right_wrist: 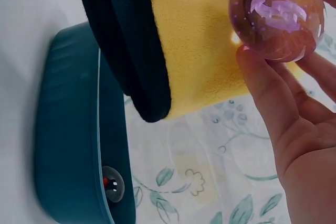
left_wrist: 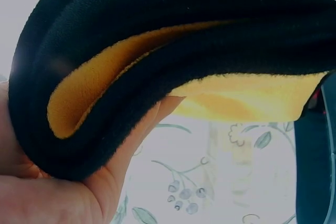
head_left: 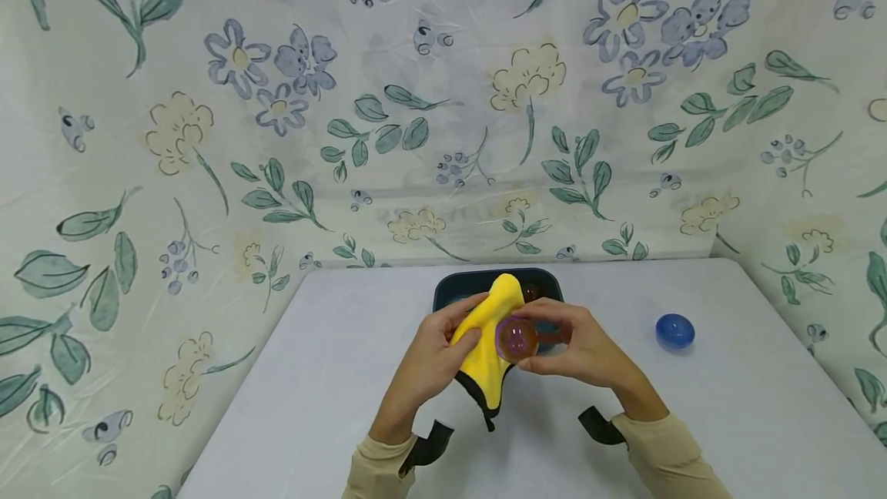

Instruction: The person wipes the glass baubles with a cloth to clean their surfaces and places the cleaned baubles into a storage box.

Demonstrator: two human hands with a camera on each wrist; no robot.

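A yellow cloth with black edging [head_left: 493,360] hangs in folds from my left hand [head_left: 438,349], which pinches it between thumb and fingers. In the left wrist view, the black-edged fold [left_wrist: 142,93] covers part of that hand. My right hand [head_left: 582,341] holds a clear ball with a purple shape inside [right_wrist: 278,17] by thumb and fingertips. The ball is right against or just in front of the cloth; I cannot tell whether they touch. Both hands are above the near side of a dark teal tray [head_left: 450,283].
Inside the tray is another ball, dark and clear with a red spot [right_wrist: 113,184]. A blue ball [head_left: 675,331] lies on the white table [head_left: 312,376] to the right. Behind the table hangs a floral sheet [head_left: 416,137].
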